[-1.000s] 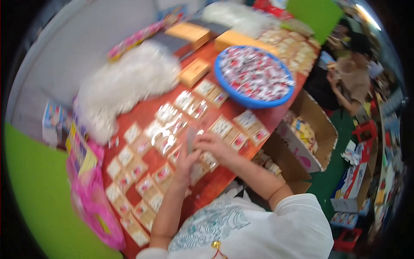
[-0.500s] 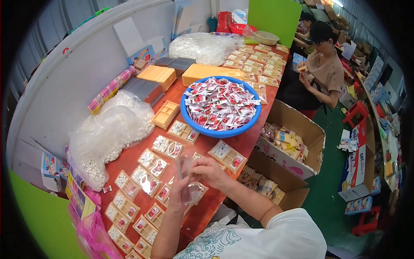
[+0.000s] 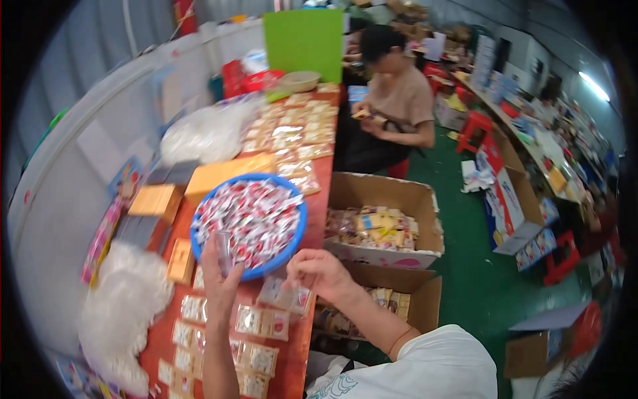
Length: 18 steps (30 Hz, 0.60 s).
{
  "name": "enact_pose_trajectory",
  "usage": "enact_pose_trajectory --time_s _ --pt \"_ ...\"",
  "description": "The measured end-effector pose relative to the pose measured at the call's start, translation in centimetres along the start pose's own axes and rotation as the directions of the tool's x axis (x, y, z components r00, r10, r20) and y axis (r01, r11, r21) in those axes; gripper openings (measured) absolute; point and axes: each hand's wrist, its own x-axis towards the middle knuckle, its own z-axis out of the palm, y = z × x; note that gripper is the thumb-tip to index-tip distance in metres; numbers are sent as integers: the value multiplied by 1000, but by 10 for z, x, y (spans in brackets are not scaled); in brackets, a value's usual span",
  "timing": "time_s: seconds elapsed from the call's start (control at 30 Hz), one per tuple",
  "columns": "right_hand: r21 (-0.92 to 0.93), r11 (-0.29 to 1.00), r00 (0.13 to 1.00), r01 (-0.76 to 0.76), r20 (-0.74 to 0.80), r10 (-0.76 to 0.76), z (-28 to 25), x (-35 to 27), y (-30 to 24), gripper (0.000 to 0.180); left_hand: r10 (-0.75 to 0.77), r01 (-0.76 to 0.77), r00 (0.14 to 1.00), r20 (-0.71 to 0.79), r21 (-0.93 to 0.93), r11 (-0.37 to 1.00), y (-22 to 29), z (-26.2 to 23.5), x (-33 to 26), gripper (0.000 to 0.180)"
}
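My left hand (image 3: 218,276) is upright in front of a blue basin (image 3: 302,223) heaped with small red-and-white sachets (image 3: 249,216). Between its thumb and fingers stand thin clear plastic covers (image 3: 224,249); how many is unclear. To its right, my right hand (image 3: 322,274) has its fingertips pinched on a see-through plastic cover (image 3: 282,292), which hangs over or rests on a tray by the table edge; blur hides which. Below and between my hands lie several pale yellow compartment trays (image 3: 262,322), with white pieces and a red item inside.
Bags of white pieces (image 3: 123,312) line the left wall. Yellow tray stacks (image 3: 229,174) stand behind the basin. Open cartons (image 3: 432,219) of packed trays sit right of the table (image 3: 322,209). Beyond them a co-worker (image 3: 399,93) sits handling a tray. Red stools (image 3: 561,258) stand farther right.
The view has swung right, shifting the table leftward. My hands, close together before over the clear plastic, have separated, the right one now with a cover apart from the left.
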Motion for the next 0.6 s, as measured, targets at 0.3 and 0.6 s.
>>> enact_pose_trajectory --time_s 0.3,0.6 --pt "-43 998 997 46 -61 -48 -21 -24 -7 10 -186 -58 961 206 804 592 -10 46 46 70" --pt "45 996 995 -77 74 73 -7 -32 25 10 -321 528 848 423 -734 427 51 22 -63 50"
